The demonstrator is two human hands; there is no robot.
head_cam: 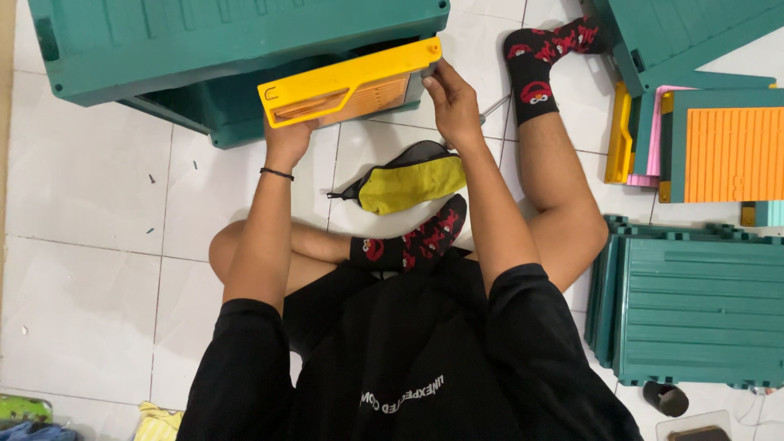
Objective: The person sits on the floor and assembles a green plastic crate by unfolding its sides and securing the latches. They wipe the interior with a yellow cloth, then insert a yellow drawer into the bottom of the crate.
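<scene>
Yellow plastic drawer front (347,82), long and flat, held up between both hands just in front of the open mouth of a teal cabinet frame (237,49) lying on the white tiled floor (90,212). Long axis running left to right and tilted, left end lower, right end higher and closer to the frame's edge. Left hand (287,139) closed around the lower left end from beneath, wrist with a thin black band. Right hand (451,102) gripping the upper right corner, fingers curled over the end. Neither hand nearer than the other; one at each end, with the panel spanning the gap between them. Orange ribbed face showing behind the yellow rim, turned toward the sitter. Dark opening of the frame directly beyond the panel, away from the body. Below the hands, on the floor between the crossed legs, a yellow-and-grey pouch (404,181) lying unzipped. Off to the right, well apart, a stack of teal panels (694,306) and an orange ribbed panel (731,155).
</scene>
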